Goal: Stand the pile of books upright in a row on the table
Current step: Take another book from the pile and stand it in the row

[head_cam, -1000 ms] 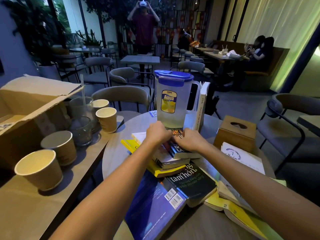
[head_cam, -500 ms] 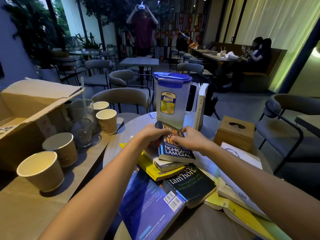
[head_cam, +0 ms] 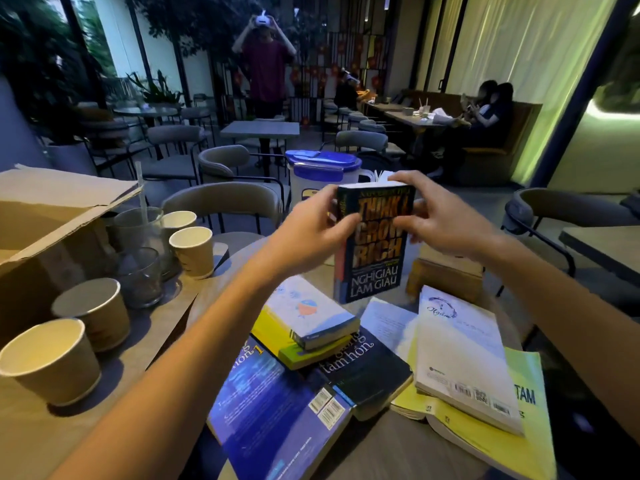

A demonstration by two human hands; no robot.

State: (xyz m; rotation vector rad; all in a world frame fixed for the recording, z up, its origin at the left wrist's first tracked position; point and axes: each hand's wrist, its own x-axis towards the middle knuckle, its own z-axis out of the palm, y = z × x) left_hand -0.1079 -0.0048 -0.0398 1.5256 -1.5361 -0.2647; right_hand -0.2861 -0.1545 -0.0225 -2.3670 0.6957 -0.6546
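Both bare forearms reached forward over the pile of books (head_cam: pixel 363 368), which lay flat and overlapping on the round tabletop (head_cam: pixel 398 445). Past the pile's far edge, the two hands grasped one black book (head_cam: pixel 375 251) upright between them, its front cover facing the camera. The left hand (head_cam: pixel 311 230) gripped the spine side, thumb on the cover. The right hand (head_cam: pixel 440 223) pinched the opposite edge, thumb on the cover and a finger curled over the top corner. The book's lower edge was blurred, so whether it touched the tabletop could not be told. Left of the pile stood paper cups (head_cam: pixel 192 251). Beyond the pile, behind the held book, stood a blue-lidded pitcher (head_cam: pixel 322 164).
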